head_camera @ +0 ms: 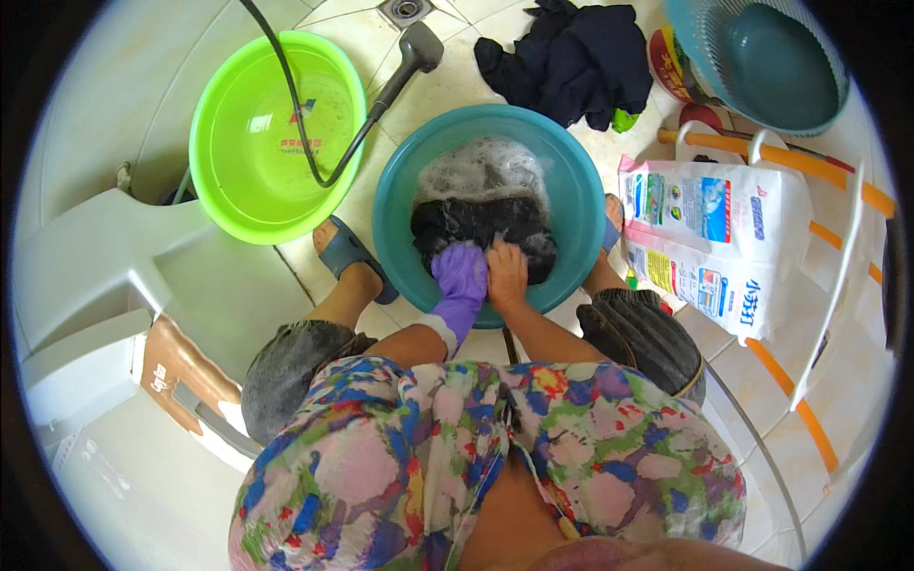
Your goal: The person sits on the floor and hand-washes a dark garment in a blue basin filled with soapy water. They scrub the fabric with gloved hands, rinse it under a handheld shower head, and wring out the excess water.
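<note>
A teal plastic basin [400, 214] stands on the floor between my feet. Sudsy water [489, 168] fills its far part, and a wet black garment [493, 218] lies bunched in the near half. My left hand [460, 275], in a purple rubber glove with a white cuff, presses with curled fingers on the cloth's near edge. Right beside it, my bare right hand [508, 275] grips the same garment, knuckles up. The fingertips of both hands are hidden in the cloth.
A lime-green basin [246, 164] stands at the left, with a black shower head [421, 48] and hose by it. Black clothes [571, 64] lie on the tiles near a floor drain [405, 8]. At right are a white detergent bag [714, 243], an orange-barred rack [778, 153] and a teal colander [771, 64].
</note>
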